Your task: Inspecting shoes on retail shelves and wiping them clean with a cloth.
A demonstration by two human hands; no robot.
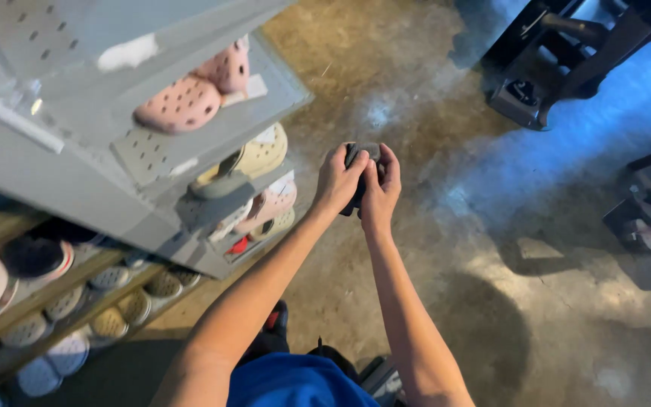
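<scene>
— Where was the small dark object [361, 177]?

— At mid-frame, above the concrete floor [431, 249]. You clasped it between both hands: left hand [337, 183] gripping its left side, right hand [380, 190] its right.

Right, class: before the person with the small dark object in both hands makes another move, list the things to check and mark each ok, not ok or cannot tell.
1. Both hands on the dark object: ok, left hand and right hand close round it.
2. Grip firm: cannot tell, fingers hide most of it.
3. What the object is: cannot tell, too little shows.
4. Hands apart from the shelf: ok, the shelf stands off to the left.
5. Pink clog seated on the shelf: ok, it lies flat.
6. Floor under the hands bare: ok, only concrete shows there.
</scene>
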